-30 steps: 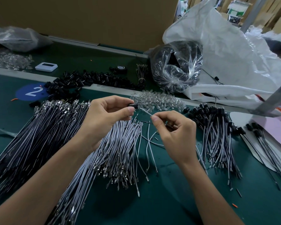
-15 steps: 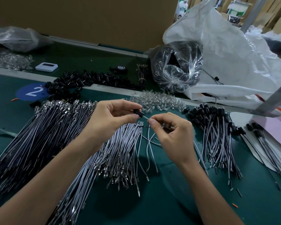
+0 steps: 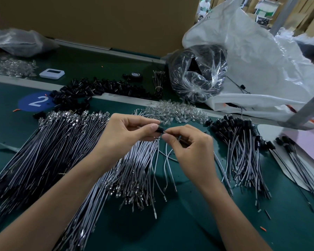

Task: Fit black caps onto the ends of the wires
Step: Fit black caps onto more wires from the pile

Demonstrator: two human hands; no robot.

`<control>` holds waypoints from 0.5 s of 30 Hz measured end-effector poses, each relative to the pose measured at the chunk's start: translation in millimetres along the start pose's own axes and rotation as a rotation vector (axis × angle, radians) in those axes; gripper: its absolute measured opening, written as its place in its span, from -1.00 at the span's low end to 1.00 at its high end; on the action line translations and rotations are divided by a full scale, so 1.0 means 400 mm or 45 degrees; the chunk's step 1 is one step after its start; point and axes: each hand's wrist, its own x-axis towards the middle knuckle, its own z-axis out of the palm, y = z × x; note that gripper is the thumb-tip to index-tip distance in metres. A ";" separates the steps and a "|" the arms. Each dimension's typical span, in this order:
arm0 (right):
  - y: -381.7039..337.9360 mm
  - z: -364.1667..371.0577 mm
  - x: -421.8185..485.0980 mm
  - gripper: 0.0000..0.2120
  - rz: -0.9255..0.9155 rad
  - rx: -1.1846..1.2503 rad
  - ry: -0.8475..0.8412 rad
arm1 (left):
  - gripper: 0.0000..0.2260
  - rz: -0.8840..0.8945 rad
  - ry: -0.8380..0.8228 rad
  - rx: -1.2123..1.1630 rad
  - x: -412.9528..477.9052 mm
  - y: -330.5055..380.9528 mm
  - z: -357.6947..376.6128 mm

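My left grip (image 3: 127, 131) was closed at thumb and forefinger on a black cap (image 3: 159, 130), held above the counter just beyond the middle heap of wires. The cap's long axis ran roughly left to right, its right end dipping slightly and facing my right grip (image 3: 188, 147). That grip was curled, pinching one wire (image 3: 166, 165) close to its tip. The tip met the cap's right end; how far it was seated I could not tell. The wire's tail hung toward me, down to the counter (image 3: 198, 223).

Beneath both hands lay the uncapped wires (image 3: 130, 171), fanned toward me, with a larger bundle (image 3: 43, 142) just beside them on the left. Capped wires (image 3: 243, 151) lay to the right, caps pointing away from me. Bare green counter lay open near me, between my forearms and to their right. Beyond the hands, clear parts (image 3: 174, 111) and loose caps (image 3: 98, 87) lined a pale strip (image 3: 16, 80) crossing the counter. Bags (image 3: 261, 60) crowded the far right.
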 end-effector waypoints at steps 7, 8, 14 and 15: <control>0.006 -0.009 0.005 -0.63 0.053 0.141 -0.099 | -0.80 -0.095 0.252 -0.231 0.010 -0.009 -0.017; 0.008 -0.010 0.004 -0.66 0.037 0.142 -0.118 | -0.80 -0.111 0.268 -0.254 0.011 -0.011 -0.021; 0.015 -0.007 0.000 -0.95 -0.045 0.074 -0.118 | -0.79 -0.138 0.243 -0.278 0.009 -0.016 -0.023; 0.015 -0.006 0.001 -0.95 -0.025 0.080 -0.101 | -0.79 -0.136 0.240 -0.278 0.009 -0.016 -0.023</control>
